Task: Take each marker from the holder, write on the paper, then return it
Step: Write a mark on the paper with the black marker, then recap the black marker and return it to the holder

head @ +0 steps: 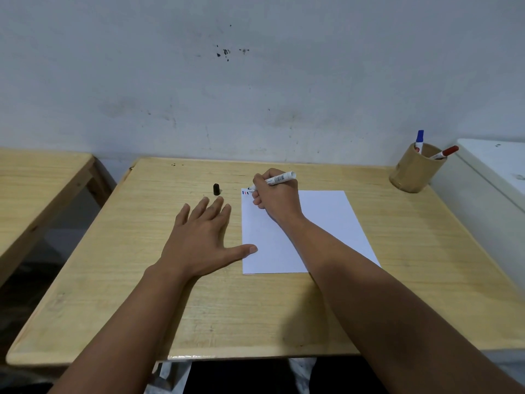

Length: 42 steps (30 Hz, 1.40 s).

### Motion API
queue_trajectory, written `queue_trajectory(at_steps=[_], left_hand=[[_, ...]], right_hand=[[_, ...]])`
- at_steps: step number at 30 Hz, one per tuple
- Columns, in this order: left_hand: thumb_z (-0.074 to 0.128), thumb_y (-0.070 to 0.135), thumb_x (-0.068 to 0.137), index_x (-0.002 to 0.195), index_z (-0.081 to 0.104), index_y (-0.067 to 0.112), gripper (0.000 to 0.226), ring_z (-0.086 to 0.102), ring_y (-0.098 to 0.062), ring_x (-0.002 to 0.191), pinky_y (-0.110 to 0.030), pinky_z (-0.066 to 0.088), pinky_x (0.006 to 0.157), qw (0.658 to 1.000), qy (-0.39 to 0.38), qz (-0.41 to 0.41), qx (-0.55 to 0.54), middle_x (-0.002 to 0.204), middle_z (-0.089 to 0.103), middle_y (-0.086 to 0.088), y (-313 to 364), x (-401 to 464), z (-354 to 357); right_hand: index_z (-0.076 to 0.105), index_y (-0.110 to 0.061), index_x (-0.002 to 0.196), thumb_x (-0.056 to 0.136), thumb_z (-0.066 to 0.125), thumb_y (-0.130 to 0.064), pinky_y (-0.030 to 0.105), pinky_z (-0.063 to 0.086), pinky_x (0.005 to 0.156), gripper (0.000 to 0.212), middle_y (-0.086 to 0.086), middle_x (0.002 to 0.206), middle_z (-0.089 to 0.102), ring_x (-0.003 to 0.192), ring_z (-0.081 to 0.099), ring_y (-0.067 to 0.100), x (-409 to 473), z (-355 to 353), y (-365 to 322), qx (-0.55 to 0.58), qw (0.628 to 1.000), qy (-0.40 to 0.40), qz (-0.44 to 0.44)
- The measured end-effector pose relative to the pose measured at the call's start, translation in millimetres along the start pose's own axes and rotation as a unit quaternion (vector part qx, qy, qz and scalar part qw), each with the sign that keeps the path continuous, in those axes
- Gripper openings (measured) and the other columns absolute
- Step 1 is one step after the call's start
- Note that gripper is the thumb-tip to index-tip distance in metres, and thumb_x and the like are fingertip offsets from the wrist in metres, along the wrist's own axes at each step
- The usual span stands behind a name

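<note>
Head view: right hand (277,199) fingers grip the black marker (279,178) at the paper's (326,220) corner, left hand (203,237) splayed flat; the loose cap (216,189) could roll off the desk (284,308).

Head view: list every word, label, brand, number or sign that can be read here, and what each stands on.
No text can be read.
Marker in the right hand: dark print and a barcode-like block on the barrel, too blurred to read.
Blue-capped marker in the holder: a small red mark, too small to read.
Paper: only short blue, red and black strokes at its top left corner, no words.
</note>
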<state>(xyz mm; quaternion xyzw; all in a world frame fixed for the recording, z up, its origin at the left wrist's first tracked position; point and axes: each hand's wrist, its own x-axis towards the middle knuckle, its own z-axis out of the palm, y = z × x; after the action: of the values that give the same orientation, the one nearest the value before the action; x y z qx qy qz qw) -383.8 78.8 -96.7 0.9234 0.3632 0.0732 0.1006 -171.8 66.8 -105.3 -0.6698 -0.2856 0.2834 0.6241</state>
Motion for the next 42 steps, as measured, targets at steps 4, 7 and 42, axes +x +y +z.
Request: queue_trajectory(at_steps=[4, 7, 42], left_hand=[[0.053, 0.076, 0.087, 0.149, 0.048, 0.028, 0.079, 0.048, -0.017, 0.142, -0.049, 0.035, 0.115, 0.982, 0.119, -0.048, -0.135, 0.156, 0.046, 0.006, -2.7, 9.6, -4.7], [0.062, 0.043, 0.095, 0.148, 0.048, 0.031, 0.056, 0.065, -0.019, 0.12, -0.041, 0.05, 0.093, 0.96, 0.189, -0.095, -0.181, 0.147, 0.051, 0.002, -7.8, 31.6, -15.6], [0.071, 0.021, 0.095, 0.112, 0.076, 0.006, 0.023, 0.074, -0.018, 0.096, -0.031, 0.057, 0.081, 0.818, 0.036, -0.134, -0.559, 0.111, 0.079, -0.009, 92.7, 71.5, -117.3]], right_hand=[[0.06, -0.005, 0.078, 0.094, 0.082, -0.038, 0.028, 0.046, 0.051, 0.043, 0.011, 0.064, 0.066, 0.052, 0.056, 0.02, -4.0, -1.0, -7.8, 0.037, 0.999, -0.019, -0.004], [0.062, -0.004, 0.089, 0.093, 0.083, -0.046, 0.025, 0.04, 0.048, 0.047, 0.008, 0.06, 0.06, 0.047, 0.051, 0.016, -9.1, -4.5, -18.6, 0.038, 0.999, -0.028, -0.007], [0.078, -0.021, 0.12, 0.099, 0.079, -0.021, 0.02, 0.053, 0.06, 0.021, -0.006, 0.108, 0.076, 0.067, 0.074, 0.007, -86.2, -123.6, -93.0, -0.064, 0.988, -0.083, -0.115]])
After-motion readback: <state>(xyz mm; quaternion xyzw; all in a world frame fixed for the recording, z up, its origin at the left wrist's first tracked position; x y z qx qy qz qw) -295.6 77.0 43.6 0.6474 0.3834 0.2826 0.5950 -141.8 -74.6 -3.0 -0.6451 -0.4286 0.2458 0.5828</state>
